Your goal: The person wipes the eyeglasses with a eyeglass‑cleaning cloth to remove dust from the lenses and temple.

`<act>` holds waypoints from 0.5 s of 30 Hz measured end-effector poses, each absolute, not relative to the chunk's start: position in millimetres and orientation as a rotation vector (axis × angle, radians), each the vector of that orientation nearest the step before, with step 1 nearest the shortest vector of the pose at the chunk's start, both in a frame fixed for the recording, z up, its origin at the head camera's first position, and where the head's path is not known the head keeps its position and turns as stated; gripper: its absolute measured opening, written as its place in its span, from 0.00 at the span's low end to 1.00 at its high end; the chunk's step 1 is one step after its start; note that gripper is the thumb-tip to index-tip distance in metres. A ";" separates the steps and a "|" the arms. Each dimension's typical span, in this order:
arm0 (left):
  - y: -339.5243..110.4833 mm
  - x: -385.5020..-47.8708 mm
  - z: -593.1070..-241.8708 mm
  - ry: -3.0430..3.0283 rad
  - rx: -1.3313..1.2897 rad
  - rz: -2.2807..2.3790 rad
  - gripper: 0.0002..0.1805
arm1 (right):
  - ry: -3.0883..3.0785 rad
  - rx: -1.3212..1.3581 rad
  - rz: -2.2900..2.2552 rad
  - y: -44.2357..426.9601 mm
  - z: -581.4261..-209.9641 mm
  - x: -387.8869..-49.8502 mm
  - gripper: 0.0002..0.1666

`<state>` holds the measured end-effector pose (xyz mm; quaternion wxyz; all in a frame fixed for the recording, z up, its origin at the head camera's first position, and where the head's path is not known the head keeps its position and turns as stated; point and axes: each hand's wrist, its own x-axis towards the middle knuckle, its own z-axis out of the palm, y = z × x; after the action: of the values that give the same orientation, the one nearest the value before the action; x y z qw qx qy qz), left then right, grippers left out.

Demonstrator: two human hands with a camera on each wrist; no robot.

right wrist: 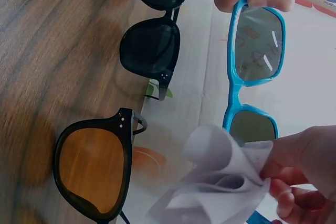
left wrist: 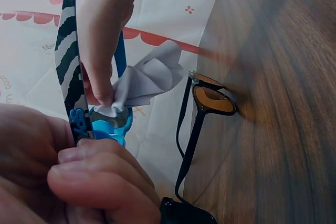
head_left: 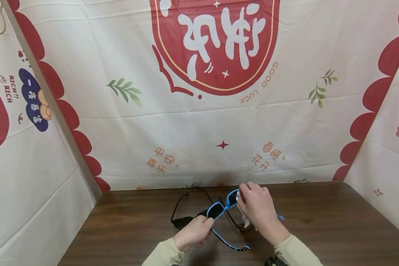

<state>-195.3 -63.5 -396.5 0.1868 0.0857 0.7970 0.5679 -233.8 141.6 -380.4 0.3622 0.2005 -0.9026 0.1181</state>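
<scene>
So the left hand [head_left: 196, 229] has its fingers curled around one outer corner of a pair of blue plastic-framed sunglasses with dark lenses [right wrist: 259, 45], right by the hinge. Right hand [head_left: 257, 205] is at the other end, pinching a crumpled pale white cloth [right wrist: 220, 182] against the far lens, so part of that lens is covered. The sunglasses are up off the desk [head_left: 129, 229], held at a slant between both hands, and one black-and-white zebra-striped temple arm [left wrist: 68, 61] sticks out past the left hand.

Moving out a bit, two more pairs sit on the dark brown wood-grain desk. Black-framed sunglasses with black lenses [right wrist: 152, 48] are just beside the left hand, arms unfolded and pointing at the backdrop. Black-framed glasses with amber-orange lenses [right wrist: 92, 169] are under the right hand, also unfolded.

Both forearms have pale beige-green sleeves [head_left: 164, 253]. Beyond the desk hangs a white fabric backdrop [head_left: 186, 129] with red scalloped edging, green leaf sprigs and a big red badge.
</scene>
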 end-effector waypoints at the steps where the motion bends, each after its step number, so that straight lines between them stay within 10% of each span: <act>1: -63.6 -195.2 -396.7 2.245 0.243 1.599 0.19 | -2.308 0.519 0.310 141.6 -380.8 -234.1 0.12; 15: -64.2 -194.2 -398.4 2.251 0.251 1.640 0.18 | -2.165 0.832 0.305 139.4 -382.7 -237.9 0.11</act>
<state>-194.2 -64.2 -398.4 0.1720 0.0884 0.7930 0.5777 -237.9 139.4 -382.7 0.3904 0.3276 -0.8520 0.1201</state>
